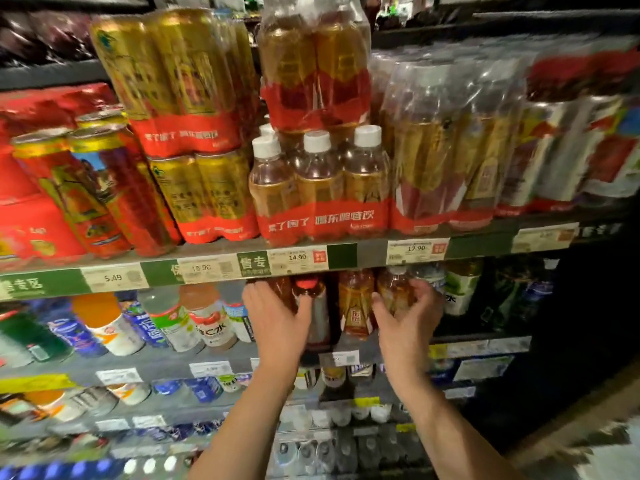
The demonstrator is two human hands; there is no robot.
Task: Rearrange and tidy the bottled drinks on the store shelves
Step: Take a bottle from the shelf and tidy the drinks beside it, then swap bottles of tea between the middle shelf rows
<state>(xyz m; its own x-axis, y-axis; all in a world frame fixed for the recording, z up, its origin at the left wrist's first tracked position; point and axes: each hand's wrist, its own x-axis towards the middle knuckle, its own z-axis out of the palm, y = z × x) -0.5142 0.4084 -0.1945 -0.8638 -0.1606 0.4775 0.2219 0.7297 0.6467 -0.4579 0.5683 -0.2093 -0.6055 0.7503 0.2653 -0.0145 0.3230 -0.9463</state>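
Observation:
Both my hands reach into the second shelf, just under the price rail. My left hand (277, 320) curls round a dark bottle with a red cap (311, 306), thumb on its front. My right hand (407, 318) wraps round an amber tea bottle (394, 289) at the right of the group. Between them stands another amber bottle with a gold and red label (356, 306), untouched. The bottoms of the held bottles are hidden behind my hands.
Above, the upper shelf (346, 256) carries shrink-wrapped packs of amber bottles (318, 188) and gold cans (204, 195), stacked two high. Left of my hands stand orange and white drink bottles (194, 320). Green-labelled bottles (460, 289) stand to the right. Lower shelves hold small bottles.

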